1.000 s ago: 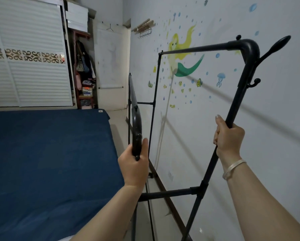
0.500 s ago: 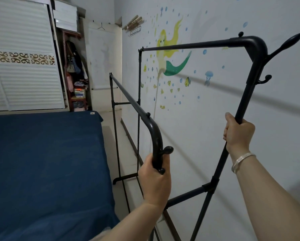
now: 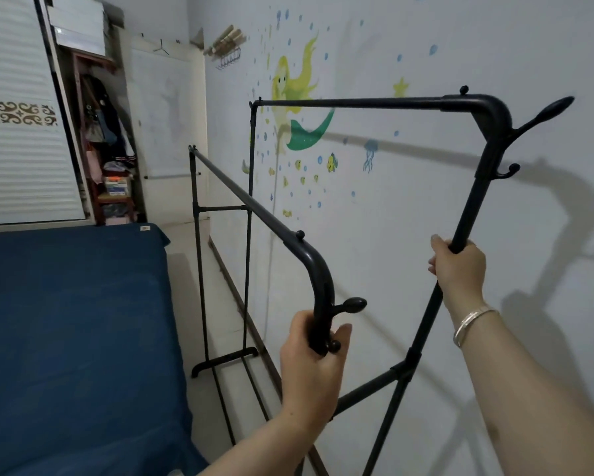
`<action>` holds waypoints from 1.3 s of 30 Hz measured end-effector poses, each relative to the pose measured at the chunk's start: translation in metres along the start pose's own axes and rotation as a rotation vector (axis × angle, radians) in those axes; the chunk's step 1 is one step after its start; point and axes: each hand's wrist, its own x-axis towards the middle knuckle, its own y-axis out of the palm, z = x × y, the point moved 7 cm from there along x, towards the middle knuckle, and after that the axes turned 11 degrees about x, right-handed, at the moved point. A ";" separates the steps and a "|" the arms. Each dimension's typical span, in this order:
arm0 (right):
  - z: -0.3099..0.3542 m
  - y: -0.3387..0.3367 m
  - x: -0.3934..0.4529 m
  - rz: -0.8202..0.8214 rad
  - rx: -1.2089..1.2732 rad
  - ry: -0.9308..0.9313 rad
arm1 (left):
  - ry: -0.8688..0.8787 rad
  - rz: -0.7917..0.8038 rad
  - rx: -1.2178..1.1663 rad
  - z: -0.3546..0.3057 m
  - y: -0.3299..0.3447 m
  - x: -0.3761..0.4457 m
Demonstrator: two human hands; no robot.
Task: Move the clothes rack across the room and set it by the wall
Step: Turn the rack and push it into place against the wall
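Note:
A black metal clothes rack (image 3: 357,103) with two top rails stands in the narrow aisle between the bed and the white wall (image 3: 426,207) with mermaid stickers. My left hand (image 3: 314,359) grips the near bent post of the lower rail, just under its knob hook. My right hand (image 3: 459,266), with a silver bangle on the wrist, holds the upright post of the higher rail below its hooks. The rack's far foot (image 3: 223,360) rests on the floor close to the skirting board. The near feet are out of view.
A bed with a blue cover (image 3: 72,331) fills the left side, leaving a thin strip of pale floor (image 3: 220,304) beside the wall. A white louvred wardrobe (image 3: 17,132) and an open shelf of clothes (image 3: 106,152) stand at the far end.
The rack has swung so its lower rail now runs clearly away from me and sits nearer the wall. Both hands keep their grips, and my view has shifted slightly right.

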 end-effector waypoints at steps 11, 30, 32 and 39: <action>0.065 0.009 -0.020 -0.047 0.001 -0.329 | 0.470 -0.118 0.144 -0.056 -0.025 0.022; 0.108 -0.026 0.063 -0.075 0.088 -0.252 | 0.936 -0.231 0.414 -0.129 0.073 0.027; 0.107 -0.030 0.061 -0.056 0.054 -0.283 | 0.941 -0.250 0.401 -0.128 0.074 0.024; 0.117 -0.020 0.043 -0.057 0.030 -0.251 | 0.950 -0.169 0.322 -0.119 0.052 0.021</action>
